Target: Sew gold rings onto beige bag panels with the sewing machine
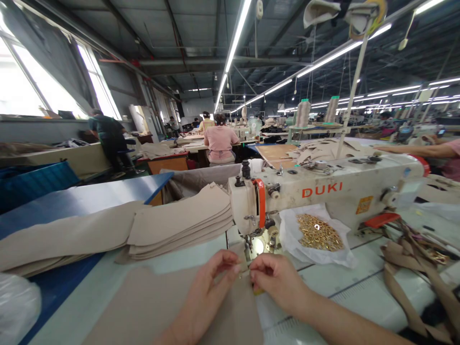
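Note:
A beige fabric panel (230, 306) lies on the sewing table, its far end reaching the needle area of a white sewing machine (287, 187). My left hand (215, 282) is closed, thumb and fingertips pinching at the panel near the presser foot. Opposite it, my right hand (276, 278) pinches at the panel's right edge with curled fingers. The exact spot between the fingertips is small and partly hidden. Beneath the right fingers shows a small yellow patch. The machine's lamp lights the needle area just beyond both hands.
Stacked beige panels (183, 220) lie left of the machine, with more panels (72, 230) further left. Small gold metal pieces (318, 232) fill a white bag (287, 230) under the machine arm. Brown straps (402, 268) lie at right. Other people work beyond.

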A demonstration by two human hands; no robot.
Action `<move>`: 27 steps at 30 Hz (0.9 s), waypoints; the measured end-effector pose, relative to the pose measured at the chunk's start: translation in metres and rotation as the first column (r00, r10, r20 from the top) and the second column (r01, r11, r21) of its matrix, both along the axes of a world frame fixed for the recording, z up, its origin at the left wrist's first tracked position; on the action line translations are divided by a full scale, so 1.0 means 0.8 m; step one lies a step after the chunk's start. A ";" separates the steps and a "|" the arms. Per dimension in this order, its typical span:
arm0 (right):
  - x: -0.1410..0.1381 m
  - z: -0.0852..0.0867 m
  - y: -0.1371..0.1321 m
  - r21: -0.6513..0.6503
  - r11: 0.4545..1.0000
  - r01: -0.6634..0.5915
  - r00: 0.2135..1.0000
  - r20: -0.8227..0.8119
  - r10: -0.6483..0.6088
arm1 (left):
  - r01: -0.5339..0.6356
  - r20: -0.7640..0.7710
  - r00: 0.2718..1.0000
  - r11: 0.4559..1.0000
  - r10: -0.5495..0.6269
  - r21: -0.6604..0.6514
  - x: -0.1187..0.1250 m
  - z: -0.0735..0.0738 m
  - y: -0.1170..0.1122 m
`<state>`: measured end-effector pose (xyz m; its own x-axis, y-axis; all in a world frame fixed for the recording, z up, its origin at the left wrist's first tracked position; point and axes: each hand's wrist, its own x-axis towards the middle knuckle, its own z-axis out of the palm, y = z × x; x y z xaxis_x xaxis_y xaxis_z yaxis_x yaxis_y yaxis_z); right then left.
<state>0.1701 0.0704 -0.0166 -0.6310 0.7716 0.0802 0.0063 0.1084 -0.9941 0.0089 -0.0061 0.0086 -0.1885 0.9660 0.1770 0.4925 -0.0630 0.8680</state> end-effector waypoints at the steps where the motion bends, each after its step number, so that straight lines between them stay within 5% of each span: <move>1: 0.000 -0.001 0.001 -0.026 1.000 0.008 1.000 -0.003 -0.008 | -0.036 -0.073 0.997 0.999 0.037 0.006 -0.004 -0.002 0.001; 5: 0.004 0.000 0.008 -0.136 0.989 0.052 0.998 0.028 -0.048 | -0.088 -0.421 0.897 0.988 0.134 0.125 -0.013 -0.021 0.007; 9: 0.005 0.011 0.015 -0.244 0.969 0.043 0.994 0.113 -0.015 | -0.026 -0.574 0.806 0.978 0.142 0.205 -0.004 -0.040 0.001; 14: -0.011 0.023 0.018 -0.317 0.948 0.001 0.979 0.193 0.063 | -0.037 -0.624 0.760 0.970 0.183 0.239 0.009 -0.045 -0.013; 21: -0.030 0.029 0.027 -0.335 0.941 -0.052 0.953 0.264 0.147 | -0.041 -0.584 0.791 0.968 0.182 0.247 0.014 -0.036 -0.021; 27: -0.032 0.030 0.035 -0.307 0.949 -0.074 0.924 0.337 0.182 | 0.086 -0.611 0.788 0.967 0.081 0.239 0.017 -0.022 -0.008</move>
<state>0.1448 0.0985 0.0076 -0.6702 0.6382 -0.3788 0.3714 -0.1534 -0.9157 0.0225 -0.0126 -0.0087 0.0427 0.8765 0.4796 0.9119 -0.2303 0.3397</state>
